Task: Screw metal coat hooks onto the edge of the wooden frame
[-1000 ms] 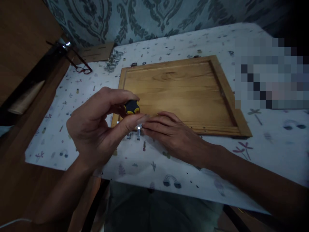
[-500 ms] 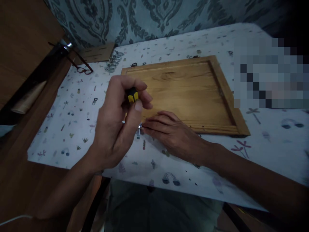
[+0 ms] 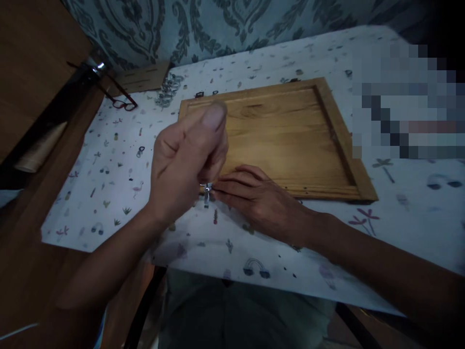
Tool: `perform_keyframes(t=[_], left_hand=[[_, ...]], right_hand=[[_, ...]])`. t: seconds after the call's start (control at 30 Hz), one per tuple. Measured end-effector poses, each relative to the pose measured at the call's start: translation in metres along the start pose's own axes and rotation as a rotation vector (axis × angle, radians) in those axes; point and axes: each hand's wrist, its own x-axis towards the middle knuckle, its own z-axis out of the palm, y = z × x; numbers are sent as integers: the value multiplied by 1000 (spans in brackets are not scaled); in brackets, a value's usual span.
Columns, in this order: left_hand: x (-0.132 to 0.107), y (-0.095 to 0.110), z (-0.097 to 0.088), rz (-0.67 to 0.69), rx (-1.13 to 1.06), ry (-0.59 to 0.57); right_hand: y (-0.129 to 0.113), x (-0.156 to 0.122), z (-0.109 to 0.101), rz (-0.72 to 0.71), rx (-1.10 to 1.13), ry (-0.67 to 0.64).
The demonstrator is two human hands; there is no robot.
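Observation:
My left hand (image 3: 191,150) is closed in a fist above the near left corner of a framed wooden panel (image 3: 276,131). Its fingers hide the black and yellow screwdriver handle that shows in the earlier frame; no shaft can be seen. Just below the fist, a small shiny metal hinge (image 3: 207,189) sits at the panel's near edge, with one part sticking out toward me. My right hand (image 3: 257,198) lies low across that same edge, fingers together, the fingertips at the hinge. The thumb of this hand is hidden.
A patterned white cloth (image 3: 119,194) covers the table. Toward the back left are eyeglasses (image 3: 124,104), a pile of metal hardware (image 3: 170,89) and a cardboard piece (image 3: 143,77). A tan tube-like object (image 3: 41,148) lies at the far left. A blurred-out patch covers the right side.
My left hand has turned, its thumb now on top and the yellow and black handle out of sight. My right hand stays at the hinge. The view has shifted slightly.

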Motion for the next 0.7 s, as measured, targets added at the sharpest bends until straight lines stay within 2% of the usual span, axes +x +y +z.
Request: perform_keyframes(t=[0.1,0.2,0.53,0.6,0.7], left_hand=[[10,-1,-8,-66,-104,-135],[17,-1,-13,-104,-188,-185],[18,-2,-26,-143,-160,-373],[18,-2,-28,-112,-133,-334],[17,-3,-29,4,-34,-133]], right_hand=[[0,1,1,-6,-11,28],[0,1,2,-13,-11,47],[0,2,0,-7,-5,33],[0,2,0,-6,-2,25],[-1,2,-1,-8,-6,15]])
